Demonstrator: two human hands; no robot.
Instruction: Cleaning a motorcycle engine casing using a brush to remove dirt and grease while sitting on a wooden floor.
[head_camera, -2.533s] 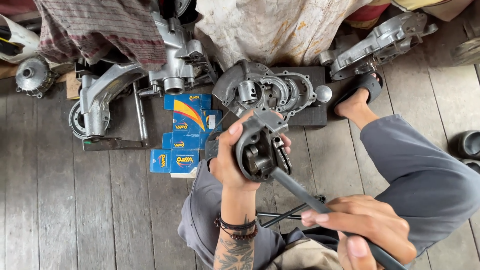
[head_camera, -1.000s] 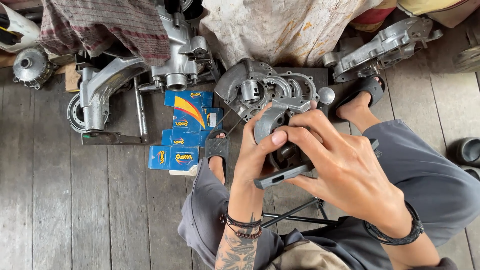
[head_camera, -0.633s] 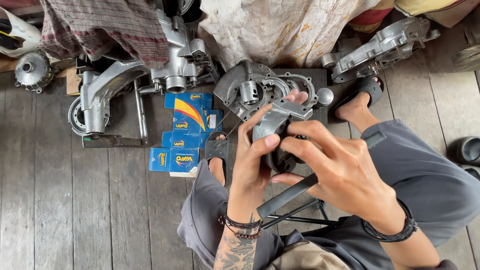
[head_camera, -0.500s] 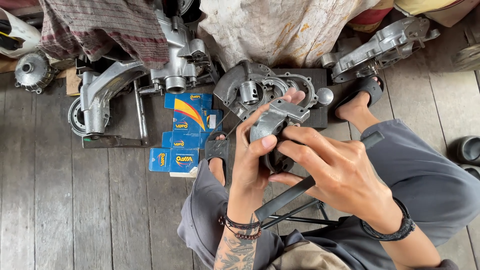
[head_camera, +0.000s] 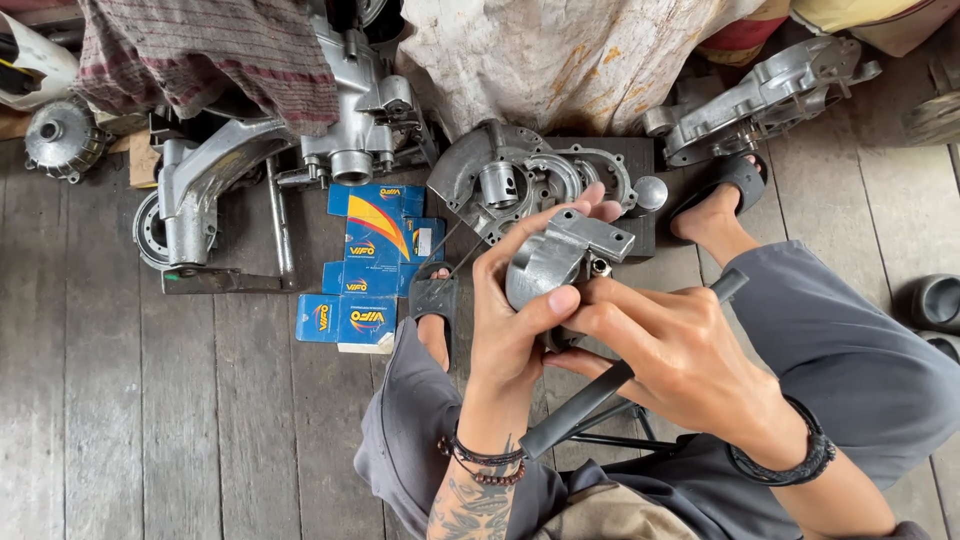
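My left hand (head_camera: 520, 310) grips a small grey cast-metal housing (head_camera: 560, 258), held up over my lap. My right hand (head_camera: 670, 350) is at the housing's underside, fingertips pressed against it, with a long grey metal bar (head_camera: 590, 400) running diagonally under the palm toward my left wrist. Whether the right hand grips the bar or only rests on it is unclear. Beaded bracelets circle both wrists.
On the wooden plank floor (head_camera: 120, 420) lie blue and orange cardboard boxes (head_camera: 370, 265), a round engine casing (head_camera: 520, 180), a swing-arm engine block (head_camera: 260, 160) and another casing (head_camera: 760, 95). A striped cloth (head_camera: 210, 50) and a stained white sack (head_camera: 570, 60) lie behind. My sandalled feet (head_camera: 725, 190) rest ahead.
My right hand came up from the bar's lower end to the housing and now works at its underside. The housing has tilted slightly; the left hand keeps its grip.
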